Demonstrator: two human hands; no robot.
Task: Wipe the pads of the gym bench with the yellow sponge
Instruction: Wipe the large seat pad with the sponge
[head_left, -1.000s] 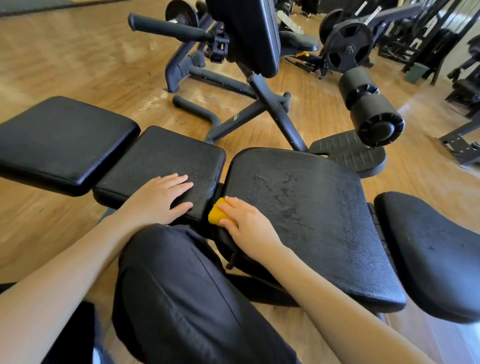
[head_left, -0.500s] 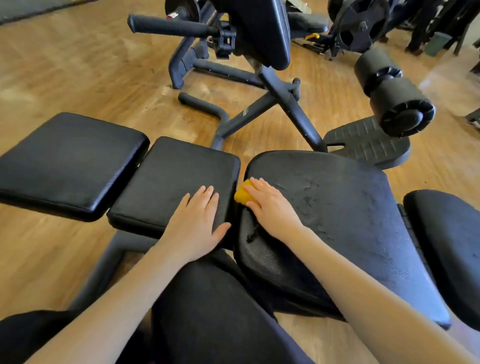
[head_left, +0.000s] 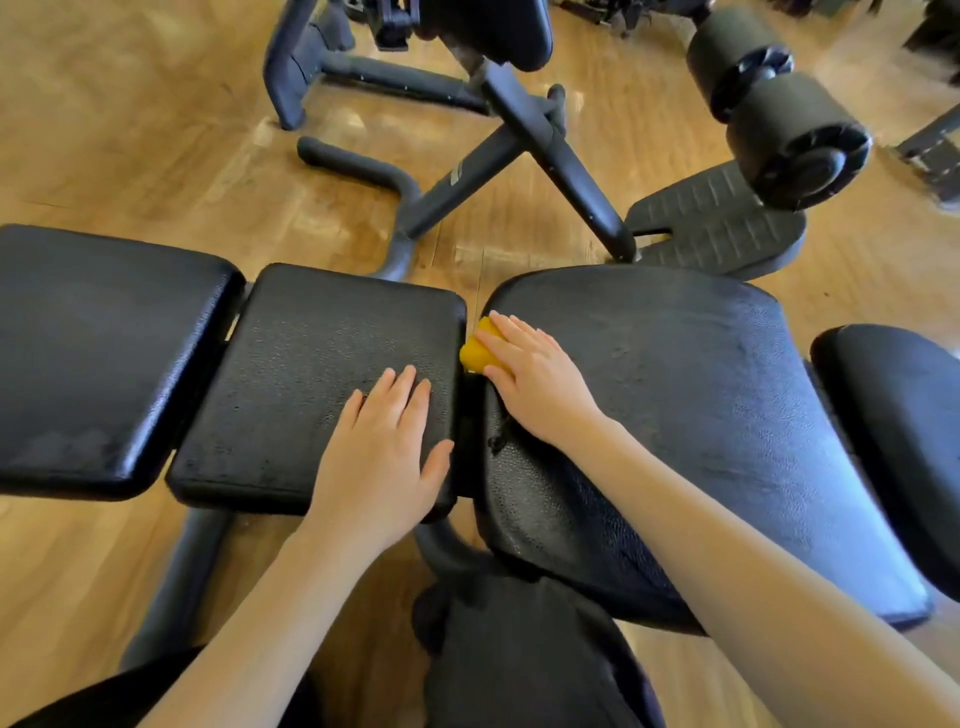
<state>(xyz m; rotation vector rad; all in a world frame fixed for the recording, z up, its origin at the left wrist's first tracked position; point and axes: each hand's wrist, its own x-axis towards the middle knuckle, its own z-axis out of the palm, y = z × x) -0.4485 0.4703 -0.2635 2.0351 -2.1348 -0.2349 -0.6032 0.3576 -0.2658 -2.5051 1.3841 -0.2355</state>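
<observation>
My right hand presses yellow sponge onto left edge of wide pad, right at gap beside middle pad — fingers curled over it, grip closed on sponge. My left hand flat on middle pad, fingers spread, holding nothing. Sponge looks soft, light, squashy — best held from above, palm bearing down. Count: one sponge, four bench pads in view — left pad, far-right pad included.
</observation>
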